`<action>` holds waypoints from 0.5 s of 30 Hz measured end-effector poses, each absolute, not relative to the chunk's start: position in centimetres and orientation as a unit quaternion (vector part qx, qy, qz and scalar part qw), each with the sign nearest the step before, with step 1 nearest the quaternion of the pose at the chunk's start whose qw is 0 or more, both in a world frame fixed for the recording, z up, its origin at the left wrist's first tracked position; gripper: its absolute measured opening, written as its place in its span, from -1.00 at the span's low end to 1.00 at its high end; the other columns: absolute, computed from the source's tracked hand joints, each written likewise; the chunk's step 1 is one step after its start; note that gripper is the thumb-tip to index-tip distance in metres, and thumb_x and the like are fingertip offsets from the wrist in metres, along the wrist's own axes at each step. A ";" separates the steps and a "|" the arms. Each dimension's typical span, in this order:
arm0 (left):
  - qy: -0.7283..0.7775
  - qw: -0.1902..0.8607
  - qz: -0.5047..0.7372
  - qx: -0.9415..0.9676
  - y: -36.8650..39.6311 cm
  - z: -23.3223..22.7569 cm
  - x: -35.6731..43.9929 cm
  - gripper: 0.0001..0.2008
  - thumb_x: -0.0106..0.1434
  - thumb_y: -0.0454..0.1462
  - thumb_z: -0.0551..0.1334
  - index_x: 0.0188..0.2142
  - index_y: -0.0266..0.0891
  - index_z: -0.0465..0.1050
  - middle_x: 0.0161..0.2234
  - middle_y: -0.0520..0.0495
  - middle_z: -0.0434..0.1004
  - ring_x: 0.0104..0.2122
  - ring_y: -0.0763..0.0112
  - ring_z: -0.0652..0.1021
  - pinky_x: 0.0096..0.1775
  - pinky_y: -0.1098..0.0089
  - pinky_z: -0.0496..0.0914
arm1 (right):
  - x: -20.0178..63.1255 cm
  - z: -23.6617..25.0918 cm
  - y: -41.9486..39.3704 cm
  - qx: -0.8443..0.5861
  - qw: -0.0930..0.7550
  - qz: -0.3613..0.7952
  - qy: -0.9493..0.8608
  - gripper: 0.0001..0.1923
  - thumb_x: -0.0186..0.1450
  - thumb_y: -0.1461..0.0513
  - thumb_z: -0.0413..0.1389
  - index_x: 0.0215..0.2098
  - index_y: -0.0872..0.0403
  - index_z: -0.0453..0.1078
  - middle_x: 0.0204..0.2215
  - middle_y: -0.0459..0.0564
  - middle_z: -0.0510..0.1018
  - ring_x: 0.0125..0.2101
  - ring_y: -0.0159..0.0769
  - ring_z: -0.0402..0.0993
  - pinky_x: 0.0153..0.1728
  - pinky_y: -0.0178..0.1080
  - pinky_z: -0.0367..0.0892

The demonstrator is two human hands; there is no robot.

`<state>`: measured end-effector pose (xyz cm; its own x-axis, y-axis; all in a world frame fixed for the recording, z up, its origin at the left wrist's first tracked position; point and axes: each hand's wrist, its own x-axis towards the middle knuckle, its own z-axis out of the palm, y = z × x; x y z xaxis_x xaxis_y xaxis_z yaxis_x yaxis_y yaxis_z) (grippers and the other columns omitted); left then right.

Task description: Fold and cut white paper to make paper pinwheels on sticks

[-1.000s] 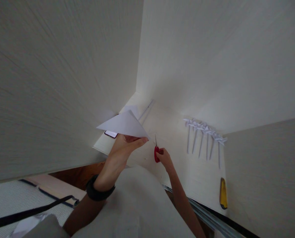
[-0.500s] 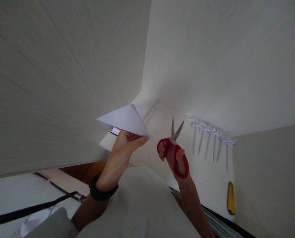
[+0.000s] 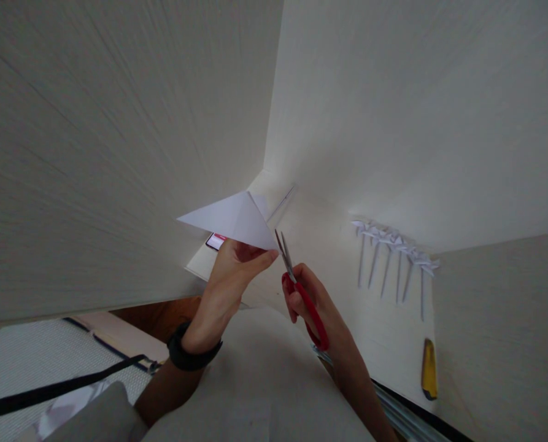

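Note:
A folded sheet of white paper (image 3: 237, 216), triangular in outline, is pinched along its lower edge by my left hand (image 3: 237, 270). The thumb presses near its right corner; the fingers behind are partly hidden. My right hand (image 3: 317, 298) holds red-handled scissors (image 3: 308, 307), with fingers through the loops. Their blades point up and left, parted slightly, with the tips close beside the paper's right corner. I cannot tell whether the blades touch the paper.
Several white paper pinwheels on sticks (image 3: 393, 245) lie in a row at the right. A yellow box cutter (image 3: 429, 368) rests at the right edge. Behind the paper are a phone (image 3: 215, 241) and a thin stick (image 3: 283, 201). Pale walls (image 3: 370, 110) enclose the white tabletop (image 3: 320, 227).
My right hand has turned and brought the scissors leftward to the paper's right corner. The blades have closed partway. The left hand and the paper have hardly moved.

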<state>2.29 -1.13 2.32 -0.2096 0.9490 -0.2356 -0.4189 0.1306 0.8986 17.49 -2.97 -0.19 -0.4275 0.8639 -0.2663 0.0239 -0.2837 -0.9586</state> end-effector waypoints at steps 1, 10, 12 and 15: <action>0.494 0.566 0.602 0.269 -1.1 2.3 2.3 -0.78 -0.05 -0.32 0.43 -0.36 -0.21 0.52 -0.34 0.02 0.61 -0.28 0.34 0.57 -0.24 0.42 0.40 | 17.5 -0.2 -3.0 -0.435 0.309 0.676 -0.509 -0.44 0.08 -0.25 0.16 -0.34 0.00 0.19 -0.45 -0.17 0.31 -0.53 -0.44 0.16 -0.52 -0.32 0.18; 0.506 0.589 0.572 0.263 -1.2 2.1 2.1 -0.80 -0.04 -0.29 0.44 -0.37 -0.18 0.52 -0.43 0.02 0.60 -0.39 0.30 0.58 -0.35 0.40 0.41 | 17.4 -0.3 -3.0 -0.430 0.305 0.690 -0.496 -0.50 0.13 -0.20 0.16 -0.35 -0.01 0.17 -0.46 -0.18 0.30 -0.55 -0.45 0.14 -0.56 -0.33 0.15; 0.506 0.588 0.574 0.262 -1.1 1.9 2.0 -0.77 -0.05 -0.28 0.45 -0.35 -0.18 0.52 -0.42 0.01 0.60 -0.35 0.28 0.59 -0.33 0.40 0.43 | 17.3 -0.3 -3.0 -0.434 0.302 0.688 -0.497 -0.51 0.14 -0.19 0.16 -0.34 -0.01 0.17 -0.46 -0.19 0.30 -0.56 -0.45 0.15 -0.56 -0.33 0.16; 0.510 0.588 0.572 0.260 -1.0 1.6 1.9 -0.72 -0.06 -0.29 0.45 -0.31 -0.19 0.51 -0.43 0.02 0.59 -0.33 0.27 0.59 -0.30 0.38 0.44 | 17.3 -0.2 -3.0 -0.433 0.302 0.685 -0.502 -0.49 0.13 -0.21 0.15 -0.34 -0.01 0.17 -0.47 -0.19 0.29 -0.56 -0.44 0.15 -0.55 -0.32 0.17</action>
<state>1.94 -1.03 1.61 -0.1731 0.9372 -0.3028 -0.4080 0.2116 0.8881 17.34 -3.00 -0.25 -0.4421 0.8486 -0.2905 0.0214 -0.3138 -0.9492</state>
